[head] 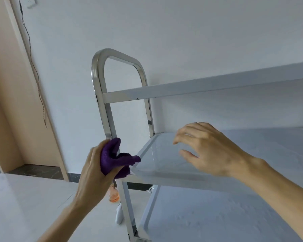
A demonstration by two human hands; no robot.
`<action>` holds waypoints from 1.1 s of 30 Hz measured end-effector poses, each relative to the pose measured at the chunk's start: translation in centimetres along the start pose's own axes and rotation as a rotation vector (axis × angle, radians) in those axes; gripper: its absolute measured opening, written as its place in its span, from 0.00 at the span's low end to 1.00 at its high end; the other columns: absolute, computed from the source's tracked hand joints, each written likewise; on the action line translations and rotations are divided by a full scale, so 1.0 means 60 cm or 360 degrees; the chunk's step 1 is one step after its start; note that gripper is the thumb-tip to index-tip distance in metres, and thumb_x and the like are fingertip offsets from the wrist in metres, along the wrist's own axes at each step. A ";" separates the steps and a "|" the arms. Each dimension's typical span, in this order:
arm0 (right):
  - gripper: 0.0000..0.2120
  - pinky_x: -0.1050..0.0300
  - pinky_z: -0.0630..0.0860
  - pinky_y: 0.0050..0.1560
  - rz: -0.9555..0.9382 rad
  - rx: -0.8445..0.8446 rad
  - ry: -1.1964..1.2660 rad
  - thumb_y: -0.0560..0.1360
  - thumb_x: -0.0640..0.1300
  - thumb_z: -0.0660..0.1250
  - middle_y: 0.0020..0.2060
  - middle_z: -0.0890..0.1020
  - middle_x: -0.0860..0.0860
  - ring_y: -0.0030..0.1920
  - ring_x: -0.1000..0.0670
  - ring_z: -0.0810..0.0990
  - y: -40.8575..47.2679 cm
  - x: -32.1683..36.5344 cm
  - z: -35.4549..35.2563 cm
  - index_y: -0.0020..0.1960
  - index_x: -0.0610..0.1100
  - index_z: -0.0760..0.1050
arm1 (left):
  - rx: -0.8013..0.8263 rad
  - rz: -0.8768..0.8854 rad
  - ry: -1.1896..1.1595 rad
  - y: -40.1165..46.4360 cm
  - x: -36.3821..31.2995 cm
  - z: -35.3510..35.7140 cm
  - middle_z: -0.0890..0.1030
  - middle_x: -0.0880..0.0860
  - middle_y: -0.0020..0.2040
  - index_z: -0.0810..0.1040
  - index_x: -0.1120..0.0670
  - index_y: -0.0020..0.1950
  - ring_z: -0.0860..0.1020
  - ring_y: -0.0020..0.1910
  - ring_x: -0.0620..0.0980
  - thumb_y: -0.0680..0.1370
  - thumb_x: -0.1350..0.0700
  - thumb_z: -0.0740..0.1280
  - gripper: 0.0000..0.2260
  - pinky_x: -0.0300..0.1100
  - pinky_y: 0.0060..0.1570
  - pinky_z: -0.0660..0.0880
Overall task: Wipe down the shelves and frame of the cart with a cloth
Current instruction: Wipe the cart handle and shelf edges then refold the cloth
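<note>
A stainless steel cart fills the middle and right of the head view, with a rounded tubular frame (101, 95) at its left end. Three shelves show: the top shelf (217, 84), the middle shelf (157, 161) and the bottom shelf (208, 215). My left hand (93, 173) grips a bunched purple cloth (115, 158) and presses it against the front upright of the frame, at the corner of the middle shelf. My right hand (208, 147) hovers over the middle shelf with fingers spread and holds nothing.
A spray bottle with orange liquid (114, 194) stands on the pale floor behind the cart's upright. A white wall runs behind the cart. A tan door frame (24, 95) with a thin dark cord hanging along it stands at the left.
</note>
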State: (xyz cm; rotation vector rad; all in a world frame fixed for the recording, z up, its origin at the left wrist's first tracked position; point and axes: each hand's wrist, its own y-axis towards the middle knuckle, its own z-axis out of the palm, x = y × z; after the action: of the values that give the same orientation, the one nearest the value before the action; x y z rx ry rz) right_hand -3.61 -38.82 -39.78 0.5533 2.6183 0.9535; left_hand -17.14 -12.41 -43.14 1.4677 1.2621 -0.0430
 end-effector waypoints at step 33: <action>0.35 0.66 0.44 0.71 0.0190 0.0660 -0.0036 0.76 0.68 0.54 0.74 0.44 0.71 0.74 0.69 0.45 -0.149 -0.044 0.094 0.78 0.64 0.44 | 0.0705 0.0511 0.1538 0.032 0.135 0.044 0.72 0.39 0.64 0.53 0.42 0.77 0.72 0.61 0.45 0.69 0.46 0.76 0.43 0.35 0.53 0.64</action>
State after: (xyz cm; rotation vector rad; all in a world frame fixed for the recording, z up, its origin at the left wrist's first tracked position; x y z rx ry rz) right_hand -1.30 -43.23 -49.46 0.8189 2.7991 0.4242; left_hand -10.83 -8.60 -47.86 2.1791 1.8174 0.7196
